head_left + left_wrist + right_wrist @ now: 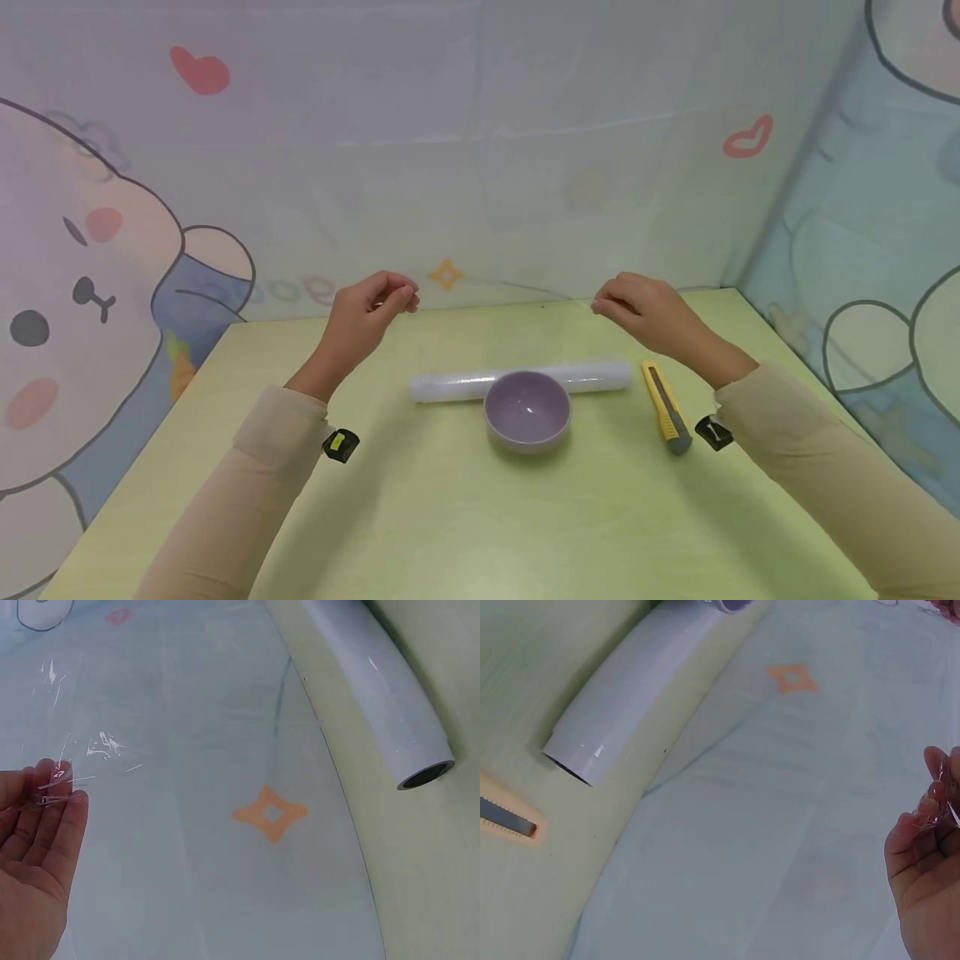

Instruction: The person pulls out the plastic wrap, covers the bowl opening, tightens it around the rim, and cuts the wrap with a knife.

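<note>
We note a purple bowl (528, 410) before the white roll (450, 386), covering its middle, and a yellow-grey cutter (664, 404) near its end on the surface (450, 525). The left hand (365, 317) and right hand (654, 318) pinch clear, glossy, creased film (105, 744), raised between them. In the head view, we barely distinguish its edges.

The pale yellow-green bench (450, 533) filled the lower middle of the head view. Across its centre lay a whitish roll (450, 387), partly hidden by an upright purple bowl (528, 417) standing in front. Right of centre lay a yellow-and-grey cutter (664, 404), slanting, its grey end lower.
</note>
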`<action>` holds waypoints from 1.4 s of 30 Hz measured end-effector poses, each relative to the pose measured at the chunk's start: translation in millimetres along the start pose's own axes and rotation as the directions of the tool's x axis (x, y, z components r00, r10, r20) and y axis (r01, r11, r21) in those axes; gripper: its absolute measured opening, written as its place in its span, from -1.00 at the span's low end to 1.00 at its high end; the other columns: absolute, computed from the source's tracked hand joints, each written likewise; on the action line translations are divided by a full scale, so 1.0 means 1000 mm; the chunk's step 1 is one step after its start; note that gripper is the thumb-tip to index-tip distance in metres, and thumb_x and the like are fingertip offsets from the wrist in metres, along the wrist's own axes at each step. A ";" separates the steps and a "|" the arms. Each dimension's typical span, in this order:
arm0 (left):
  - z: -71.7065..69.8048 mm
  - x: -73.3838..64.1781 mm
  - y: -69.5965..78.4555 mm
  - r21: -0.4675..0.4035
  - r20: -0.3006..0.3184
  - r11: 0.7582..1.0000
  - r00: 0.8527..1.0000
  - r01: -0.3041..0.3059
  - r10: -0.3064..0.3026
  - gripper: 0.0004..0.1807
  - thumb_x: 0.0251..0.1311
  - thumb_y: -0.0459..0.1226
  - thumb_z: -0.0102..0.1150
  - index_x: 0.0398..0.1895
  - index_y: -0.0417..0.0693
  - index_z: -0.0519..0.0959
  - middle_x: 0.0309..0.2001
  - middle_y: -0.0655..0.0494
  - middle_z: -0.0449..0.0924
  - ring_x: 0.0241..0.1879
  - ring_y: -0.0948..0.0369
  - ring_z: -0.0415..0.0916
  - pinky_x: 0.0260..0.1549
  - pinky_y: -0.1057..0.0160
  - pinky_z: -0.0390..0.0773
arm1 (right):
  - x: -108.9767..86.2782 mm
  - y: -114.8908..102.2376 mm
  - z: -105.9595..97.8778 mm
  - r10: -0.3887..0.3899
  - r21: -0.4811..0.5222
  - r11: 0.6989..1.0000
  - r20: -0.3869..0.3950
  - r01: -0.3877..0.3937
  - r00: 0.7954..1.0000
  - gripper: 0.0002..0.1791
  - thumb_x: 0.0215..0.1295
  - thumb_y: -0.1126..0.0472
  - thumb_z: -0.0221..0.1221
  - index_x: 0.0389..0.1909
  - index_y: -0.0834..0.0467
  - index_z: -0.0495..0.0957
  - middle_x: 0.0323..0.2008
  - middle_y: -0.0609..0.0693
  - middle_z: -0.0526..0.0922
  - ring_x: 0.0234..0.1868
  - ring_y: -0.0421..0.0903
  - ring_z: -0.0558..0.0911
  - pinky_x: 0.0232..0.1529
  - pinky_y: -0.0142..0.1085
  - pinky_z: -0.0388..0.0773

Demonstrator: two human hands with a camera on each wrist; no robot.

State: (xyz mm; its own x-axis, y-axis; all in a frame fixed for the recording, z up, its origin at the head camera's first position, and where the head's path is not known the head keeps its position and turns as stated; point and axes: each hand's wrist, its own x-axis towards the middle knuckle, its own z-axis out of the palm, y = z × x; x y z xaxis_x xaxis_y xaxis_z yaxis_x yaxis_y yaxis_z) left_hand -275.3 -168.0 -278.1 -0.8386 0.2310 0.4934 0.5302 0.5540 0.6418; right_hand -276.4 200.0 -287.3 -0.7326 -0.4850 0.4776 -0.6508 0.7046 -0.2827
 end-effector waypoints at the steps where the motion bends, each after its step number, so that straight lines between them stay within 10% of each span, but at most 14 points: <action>1: 0.000 -0.003 0.001 -0.007 0.000 1.000 1.000 -0.001 0.001 -0.74 0.29 -0.08 0.01 -0.21 -0.04 0.57 -0.33 0.06 0.66 -0.29 0.32 0.57 -0.32 0.42 0.50 | -0.003 -0.001 0.000 -0.002 0.005 1.000 0.006 0.002 1.000 -0.85 0.32 0.17 0.06 -0.33 0.13 0.57 -0.46 -0.06 0.52 -0.48 -0.19 0.33 -0.39 -0.30 0.31; 27: 0.008 -0.082 0.004 -0.160 0.158 0.987 0.987 0.026 -0.001 -0.88 0.27 -0.21 0.05 -0.29 0.02 0.58 -0.36 0.15 0.64 -0.30 0.28 0.60 -0.23 0.31 0.58 | -0.043 -0.008 0.003 -0.029 0.161 0.987 0.193 -0.002 0.981 -0.92 0.29 0.18 0.10 -0.37 0.00 0.56 -0.46 -0.22 0.48 -0.51 -0.31 0.34 -0.46 -0.42 0.35; 42: 0.014 -0.105 -0.003 -0.218 0.400 0.976 0.911 -0.008 0.096 -0.89 0.28 -0.27 0.03 -0.28 -0.03 0.57 -0.33 0.10 0.64 -0.29 0.29 0.58 -0.25 0.32 0.58 | -0.064 0.001 0.015 -0.105 0.352 0.935 0.382 -0.039 0.918 -0.87 0.32 0.15 0.07 -0.44 -0.09 0.50 -0.54 -0.21 0.36 -0.56 -0.36 0.27 -0.51 -0.43 0.31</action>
State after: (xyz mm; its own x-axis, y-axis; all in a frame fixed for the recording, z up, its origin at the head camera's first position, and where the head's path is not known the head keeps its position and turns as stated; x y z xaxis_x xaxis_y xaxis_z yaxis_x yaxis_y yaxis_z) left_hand -190.3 -182.5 -340.4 -0.7632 0.5838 0.2769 0.5512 0.3646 0.7506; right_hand -232.8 223.8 -330.3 -0.6804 -0.7171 0.1510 -0.6500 0.4954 -0.5763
